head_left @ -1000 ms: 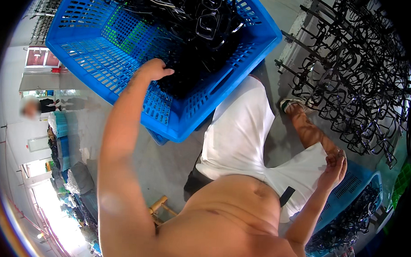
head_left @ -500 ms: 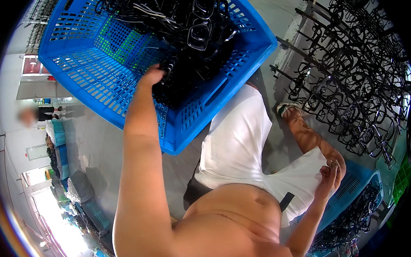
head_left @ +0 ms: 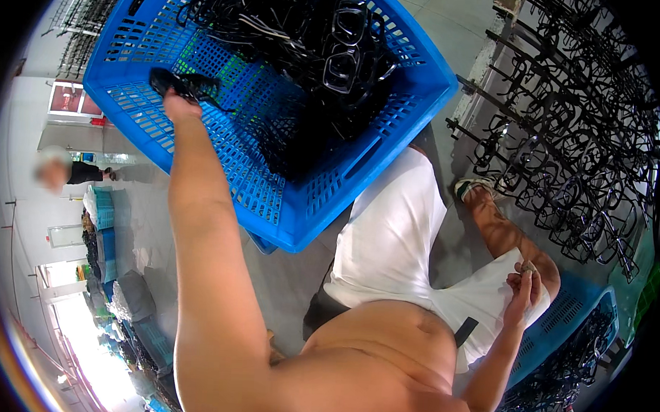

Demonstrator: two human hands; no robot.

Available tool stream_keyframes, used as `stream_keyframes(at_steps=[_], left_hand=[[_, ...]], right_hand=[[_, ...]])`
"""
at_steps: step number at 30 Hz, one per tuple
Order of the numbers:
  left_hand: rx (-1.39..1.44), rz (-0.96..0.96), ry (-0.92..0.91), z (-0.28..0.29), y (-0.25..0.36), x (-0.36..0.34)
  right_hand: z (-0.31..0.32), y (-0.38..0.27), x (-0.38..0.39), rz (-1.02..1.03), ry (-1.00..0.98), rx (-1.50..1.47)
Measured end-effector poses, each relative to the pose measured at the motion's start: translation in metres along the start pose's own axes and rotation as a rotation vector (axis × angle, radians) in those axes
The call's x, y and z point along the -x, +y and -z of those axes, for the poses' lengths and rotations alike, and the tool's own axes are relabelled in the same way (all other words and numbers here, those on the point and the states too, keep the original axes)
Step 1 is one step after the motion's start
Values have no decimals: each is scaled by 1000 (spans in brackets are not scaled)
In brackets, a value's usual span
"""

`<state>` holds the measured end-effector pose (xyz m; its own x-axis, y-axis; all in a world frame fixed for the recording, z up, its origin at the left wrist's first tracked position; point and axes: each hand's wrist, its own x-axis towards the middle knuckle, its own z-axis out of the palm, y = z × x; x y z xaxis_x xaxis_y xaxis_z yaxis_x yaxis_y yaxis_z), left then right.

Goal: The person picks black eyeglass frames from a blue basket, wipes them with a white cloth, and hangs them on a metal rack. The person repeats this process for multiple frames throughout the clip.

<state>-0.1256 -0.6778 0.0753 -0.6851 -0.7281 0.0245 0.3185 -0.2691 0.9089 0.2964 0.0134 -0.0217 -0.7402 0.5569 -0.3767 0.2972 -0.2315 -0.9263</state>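
Note:
My left hand (head_left: 179,106) reaches into a big blue plastic basket (head_left: 311,220) and is closed round a small bunch of black eyeglass frames (head_left: 185,83). The bunch hangs over the basket's left side. More black eyeglass frames (head_left: 343,68) are heaped in the far and right parts of the basket, some with shiny rims. Near my bent knee, over the white shorts (head_left: 387,230), my right hand (head_left: 525,289) is held with its fingers curled and pressed together. Whatever may be between those fingers is too small to make out.
On the right stands a rack (head_left: 487,84) with rods full of hanging eyeglass frames. A lighter blue basket (head_left: 559,316) of dark frames sits by my right leg. At the far left a person (head_left: 84,172) stands beyond stacked baskets (head_left: 104,256) and grey bags (head_left: 134,297).
My left hand has moved left and up from the heap with the bunch of eyeglass frames in it. The basket appears slightly further right in view. My right hand stays near the knee.

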Motion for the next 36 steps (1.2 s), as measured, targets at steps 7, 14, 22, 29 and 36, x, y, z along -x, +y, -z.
stream_keyframes(at_steps=[7, 14, 22, 29, 36], left_hand=[[134, -96, -120, -24, 92, -16], [41, -38, -216, -40, 107, 15], [-126, 190, -187, -67, 99, 141], [35, 460, -381, -72, 62, 389], [516, 693, -819, -84, 30, 482]], right_hand=[[-22, 13, -5, -18, -60, -49], [-65, -11, 13, 99, -300, 51], [-67, -21, 31, 57, -329, 36], [-140, -71, 56, 689, -533, 91], [-181, -87, 67, 875, -470, 236]])
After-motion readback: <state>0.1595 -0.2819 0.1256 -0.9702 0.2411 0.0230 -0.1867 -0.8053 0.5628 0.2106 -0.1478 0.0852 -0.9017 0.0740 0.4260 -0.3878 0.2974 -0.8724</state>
